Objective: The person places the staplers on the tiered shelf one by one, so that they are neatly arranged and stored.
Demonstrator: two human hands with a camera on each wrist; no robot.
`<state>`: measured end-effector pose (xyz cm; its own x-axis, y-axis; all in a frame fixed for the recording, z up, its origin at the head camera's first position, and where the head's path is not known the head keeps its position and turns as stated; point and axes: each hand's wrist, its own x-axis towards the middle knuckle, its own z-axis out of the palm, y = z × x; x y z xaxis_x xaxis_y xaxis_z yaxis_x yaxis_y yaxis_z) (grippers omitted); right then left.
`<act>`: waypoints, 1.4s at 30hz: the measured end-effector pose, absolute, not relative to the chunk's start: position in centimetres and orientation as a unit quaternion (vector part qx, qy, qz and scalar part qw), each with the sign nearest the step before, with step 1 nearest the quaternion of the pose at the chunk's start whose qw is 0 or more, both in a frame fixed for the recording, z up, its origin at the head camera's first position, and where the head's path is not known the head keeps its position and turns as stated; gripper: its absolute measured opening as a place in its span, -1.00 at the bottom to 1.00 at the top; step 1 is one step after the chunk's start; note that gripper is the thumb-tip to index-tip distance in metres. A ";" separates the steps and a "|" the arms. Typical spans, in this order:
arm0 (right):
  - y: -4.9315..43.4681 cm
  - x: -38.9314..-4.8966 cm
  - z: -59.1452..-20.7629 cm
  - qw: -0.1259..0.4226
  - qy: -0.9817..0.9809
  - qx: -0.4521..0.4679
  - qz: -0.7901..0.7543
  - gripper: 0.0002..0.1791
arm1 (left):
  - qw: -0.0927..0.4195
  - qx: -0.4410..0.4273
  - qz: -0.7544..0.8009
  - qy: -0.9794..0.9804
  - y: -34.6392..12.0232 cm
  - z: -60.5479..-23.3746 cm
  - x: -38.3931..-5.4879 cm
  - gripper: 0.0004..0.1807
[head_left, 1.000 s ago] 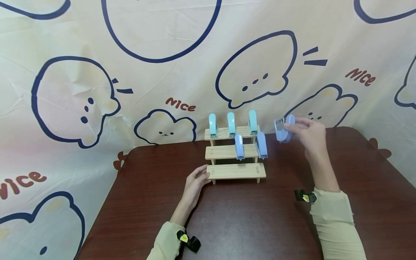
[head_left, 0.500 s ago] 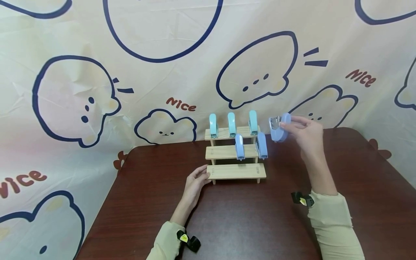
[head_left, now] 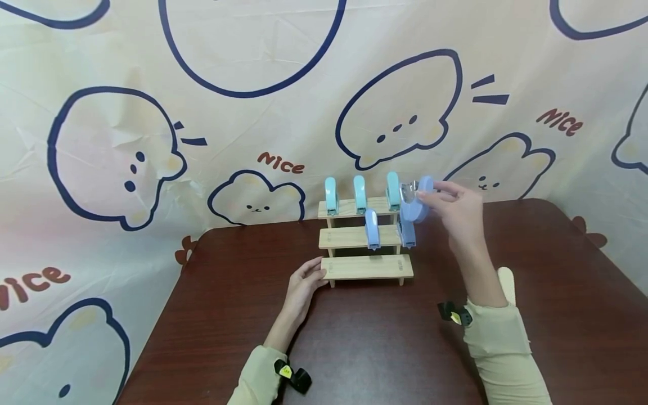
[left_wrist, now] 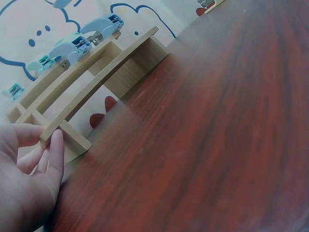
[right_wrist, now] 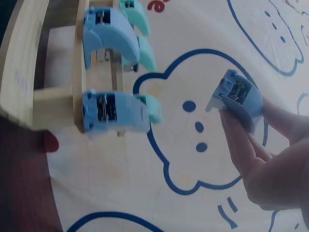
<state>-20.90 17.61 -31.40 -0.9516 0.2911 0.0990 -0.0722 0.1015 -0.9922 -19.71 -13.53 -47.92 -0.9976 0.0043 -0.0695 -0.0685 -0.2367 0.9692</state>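
Observation:
A three-step wooden rack (head_left: 367, 266) stands on the table. In the head view my left hand (head_left: 302, 289) holds the left end of its lowest board; the left wrist view shows thumb and fingers (left_wrist: 56, 152) pinching that end. My right hand (head_left: 458, 214) pinches a blue plastic spring clip (head_left: 416, 211), with metal showing inside it, above the right end of the rack. That clip (right_wrist: 241, 94) is raised apart from the rack in the right wrist view. Behind it in the head view, a blue clip (head_left: 407, 235) on the middle board is partly covered. Another blue clip (head_left: 372, 229) sits left of that.
Three turquoise clips (head_left: 360, 194) stand along the top board. A cream, round-ended object (head_left: 507, 284) shows beside my right forearm. The dark wooden table (head_left: 385, 349) meets a printed backdrop (head_left: 283, 124) close behind the rack.
My right hand has carried the blue clip leftward, from right of the rack to over its right end. The cream object has come into view beside the forearm. My left hand stays put.

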 end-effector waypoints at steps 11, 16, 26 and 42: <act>14.7 -20.7 -32.2 0.127 -0.729 -0.044 0.671 -0.44 | 0.034 -0.019 0.781 0.624 -13.5 -48.2 -19.7 -0.48; 13.1 -21.4 -32.5 0.119 -0.724 -0.028 0.679 -0.44 | 0.034 -0.021 0.779 0.625 -13.6 -48.0 -19.7 -0.47; 9.3 -22.2 -33.2 0.094 -0.690 -0.024 0.717 -0.47 | 0.032 -0.020 0.779 0.626 -13.7 -47.9 -19.6 -0.48; 5.1 -23.3 -36.0 0.121 -0.754 -0.002 0.645 -0.55 | 0.030 -0.027 0.781 0.624 -13.6 -47.9 -19.8 -0.48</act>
<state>-23.29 5.15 -35.97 -0.9705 0.1602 0.1801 -0.1530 0.1677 -0.9739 -19.80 -13.59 -47.93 -0.9968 0.0126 -0.0790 -0.0799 -0.2206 0.9721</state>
